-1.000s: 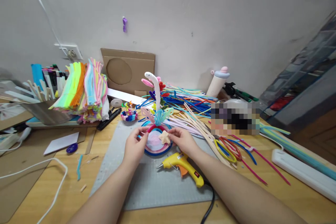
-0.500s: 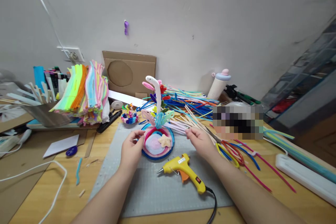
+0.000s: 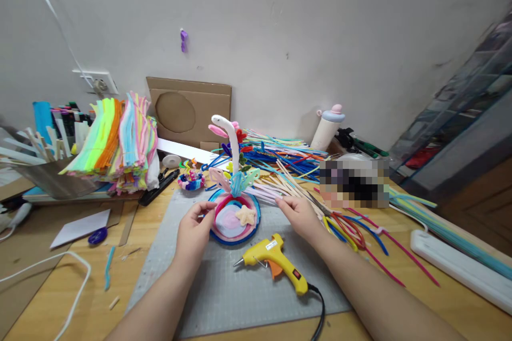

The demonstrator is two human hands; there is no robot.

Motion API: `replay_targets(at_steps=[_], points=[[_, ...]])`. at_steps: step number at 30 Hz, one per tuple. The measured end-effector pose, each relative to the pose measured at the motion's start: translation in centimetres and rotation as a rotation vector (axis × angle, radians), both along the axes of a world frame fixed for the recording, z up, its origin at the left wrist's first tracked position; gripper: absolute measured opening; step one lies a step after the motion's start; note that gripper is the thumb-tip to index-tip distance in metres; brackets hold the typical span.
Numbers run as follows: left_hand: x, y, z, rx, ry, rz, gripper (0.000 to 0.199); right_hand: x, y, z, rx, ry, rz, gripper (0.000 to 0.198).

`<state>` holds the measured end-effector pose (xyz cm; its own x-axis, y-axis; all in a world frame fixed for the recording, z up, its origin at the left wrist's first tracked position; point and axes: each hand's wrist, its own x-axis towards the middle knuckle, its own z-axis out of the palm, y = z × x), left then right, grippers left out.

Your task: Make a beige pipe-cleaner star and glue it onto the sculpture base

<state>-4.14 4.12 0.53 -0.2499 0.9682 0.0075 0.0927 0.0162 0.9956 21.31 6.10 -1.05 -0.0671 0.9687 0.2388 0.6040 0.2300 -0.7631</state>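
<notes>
A round pipe-cleaner decoration (image 3: 252, 234) sits on the grey cutting mat (image 3: 224, 298), ringed in blue and pink. A beige star (image 3: 245, 216) lies on it, and a white curved stalk (image 3: 232, 141) and a teal bow (image 3: 240, 184) stand at its back. My left hand (image 3: 194, 229) is at its left rim, thumb and forefinger curled in a pinch; anything between them is too small to make out. To the right, my right hand (image 3: 299, 217) has its fingertips pressed together beside lilac pipe cleaners (image 3: 264, 194). Whether it grips them is unclear. A yellow glue gun (image 3: 276, 261) lies between my forearms.
Pipe-cleaner bundles (image 3: 106, 138) stand at the left by a metal container (image 3: 60, 176). Loose pipe cleaners (image 3: 280, 157) spread behind the mat, near a white bottle (image 3: 326, 130). A power strip (image 3: 456, 266) lies right; a white cable (image 3: 82, 282) curves at left.
The whole view has shifted slightly, moving the scene left in the picture. Both hands keep nearly the same place beside the decoration, and the glue gun stays put.
</notes>
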Motion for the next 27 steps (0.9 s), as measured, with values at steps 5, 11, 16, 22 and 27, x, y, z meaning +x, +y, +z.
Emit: replay_targets(at_steps=[5, 11, 16, 22, 27], points=[[0.0, 0.1, -0.1, -0.011, -0.019, -0.009, 0.034, -0.2, -0.1, 0.1, -0.024, -0.069, 0.042, 0.046], [0.0, 0.0, 0.0, -0.008, -0.013, -0.027, 0.029, -0.7, -0.3, -0.4, -0.102, -0.19, 0.154, 0.044], [0.0, 0.0, 0.0, -0.013, 0.001, -0.03, 0.028, -1.0, -1.3, 0.0, -0.152, -0.314, 0.19, 0.023], [-0.1, 0.2, 0.0, -0.01, 0.016, -0.013, 0.027, 3.7, -0.5, 3.2, -0.179, -0.438, 0.011, 0.028], [-0.1, 0.0, 0.4, -0.013, 0.028, -0.009, 0.027, 10.0, 0.8, 3.4, -0.269, -0.59, -0.187, 0.022]])
